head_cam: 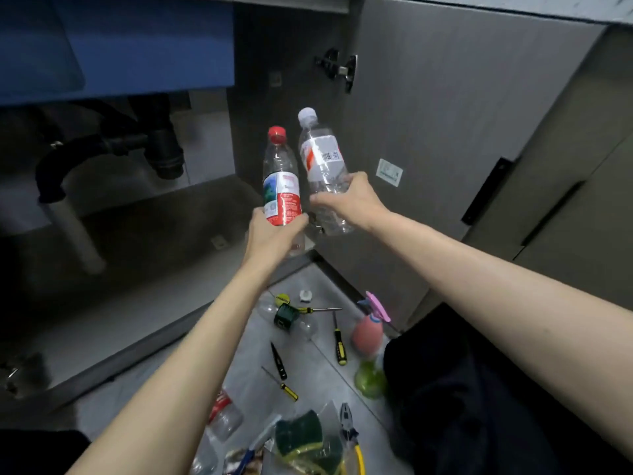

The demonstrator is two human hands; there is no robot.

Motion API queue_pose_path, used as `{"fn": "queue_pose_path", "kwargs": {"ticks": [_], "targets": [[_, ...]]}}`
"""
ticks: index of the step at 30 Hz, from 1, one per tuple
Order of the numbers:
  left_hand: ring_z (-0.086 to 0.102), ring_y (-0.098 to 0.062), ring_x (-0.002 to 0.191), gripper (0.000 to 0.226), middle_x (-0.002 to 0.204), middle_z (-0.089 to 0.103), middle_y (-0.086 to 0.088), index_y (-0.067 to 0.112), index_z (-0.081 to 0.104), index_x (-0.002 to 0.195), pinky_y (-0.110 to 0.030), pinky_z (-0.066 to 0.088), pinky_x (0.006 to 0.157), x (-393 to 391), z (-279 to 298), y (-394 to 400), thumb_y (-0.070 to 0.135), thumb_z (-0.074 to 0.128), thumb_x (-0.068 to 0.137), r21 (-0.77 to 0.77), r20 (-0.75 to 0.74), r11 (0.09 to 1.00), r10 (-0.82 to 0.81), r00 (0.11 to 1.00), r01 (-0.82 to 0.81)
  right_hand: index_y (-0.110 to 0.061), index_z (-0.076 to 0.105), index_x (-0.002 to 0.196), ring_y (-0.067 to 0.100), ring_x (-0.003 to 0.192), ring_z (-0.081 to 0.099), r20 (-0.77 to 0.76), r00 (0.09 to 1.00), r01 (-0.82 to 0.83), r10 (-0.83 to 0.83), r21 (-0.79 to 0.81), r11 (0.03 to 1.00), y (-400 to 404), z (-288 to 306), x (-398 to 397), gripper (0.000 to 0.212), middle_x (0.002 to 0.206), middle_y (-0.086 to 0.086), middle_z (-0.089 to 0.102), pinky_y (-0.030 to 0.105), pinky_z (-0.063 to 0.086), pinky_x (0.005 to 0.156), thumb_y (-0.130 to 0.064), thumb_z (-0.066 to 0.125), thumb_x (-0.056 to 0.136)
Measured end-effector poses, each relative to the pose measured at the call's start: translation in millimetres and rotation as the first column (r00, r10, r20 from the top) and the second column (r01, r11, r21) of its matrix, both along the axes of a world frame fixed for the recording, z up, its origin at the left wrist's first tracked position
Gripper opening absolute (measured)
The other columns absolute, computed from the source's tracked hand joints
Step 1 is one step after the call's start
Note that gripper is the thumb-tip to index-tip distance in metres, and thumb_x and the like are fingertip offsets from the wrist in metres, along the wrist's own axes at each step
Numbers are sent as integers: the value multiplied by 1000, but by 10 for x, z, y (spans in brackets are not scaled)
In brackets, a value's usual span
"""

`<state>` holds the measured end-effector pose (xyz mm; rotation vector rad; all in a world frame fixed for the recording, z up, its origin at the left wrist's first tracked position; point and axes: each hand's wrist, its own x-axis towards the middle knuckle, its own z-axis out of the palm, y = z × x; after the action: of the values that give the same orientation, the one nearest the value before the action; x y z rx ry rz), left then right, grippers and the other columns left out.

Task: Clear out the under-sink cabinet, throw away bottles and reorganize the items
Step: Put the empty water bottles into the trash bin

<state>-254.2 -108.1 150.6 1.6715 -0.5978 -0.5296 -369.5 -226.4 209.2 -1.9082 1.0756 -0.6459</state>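
Grey cabinet door (445, 114) stands open beside two clear bottles held up before the cabinet. Right hand (349, 197) curls around the white-capped bottle (322, 162) (fingers wrapped low); left hand (274, 234) grips the red-capped bottle (281, 180). Screwdrivers (339, 341) lie on the floor (318, 378).

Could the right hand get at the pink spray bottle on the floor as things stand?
Probably not yet: the right hand grips a white-capped bottle. The pink spray bottle itself lies uncovered below that arm.
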Motion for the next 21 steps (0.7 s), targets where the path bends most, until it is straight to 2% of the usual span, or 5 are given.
{"fn": "queue_pose_path", "kwargs": {"ticks": [4,8,11,15,21], "targets": [[67,-5,87,61,93,68,15,29,56,100,-34,55,75,-246,333,3,76,65,63,-92,99,992,-73,992,82,-4,60,123,18,93,70,214,974,-88,74,52,995,78,295,-262,65,107,3,71,38,56,87,-43,83,78],[70,-7,89,60,108,68,5,23,52,118,-29,58,72,-489,571,42,65,65,77,-200,6,953,-233,972,229,-11,64,114,8,79,72,377,926,-7,-21,73,997,205,326,-673,47,97,-1,74,25,55,68,-49,74,87],[70,-2,90,52,111,69,4,21,51,123,-18,55,69,-684,706,103,40,75,80,-280,-35,902,-350,936,327,-18,58,121,13,86,72,404,903,84,-148,171,982,321,121,-1081,54,109,1,72,31,59,71,-60,66,88],[71,-15,100,60,108,72,3,24,54,121,-38,56,92,-1020,785,159,21,80,68,-233,13,833,-513,858,502,-19,63,122,15,93,73,477,840,126,-258,291,948,512,-182,-1741,47,108,0,74,32,57,75,-41,78,83],[71,-11,99,59,106,74,6,26,57,120,-28,57,84,-1846,613,264,36,84,68,-171,-60,682,-727,684,711,-17,57,126,9,102,71,399,820,303,-410,305,903,928,-579,-2854,62,108,-7,75,21,57,78,-28,83,71]]}}
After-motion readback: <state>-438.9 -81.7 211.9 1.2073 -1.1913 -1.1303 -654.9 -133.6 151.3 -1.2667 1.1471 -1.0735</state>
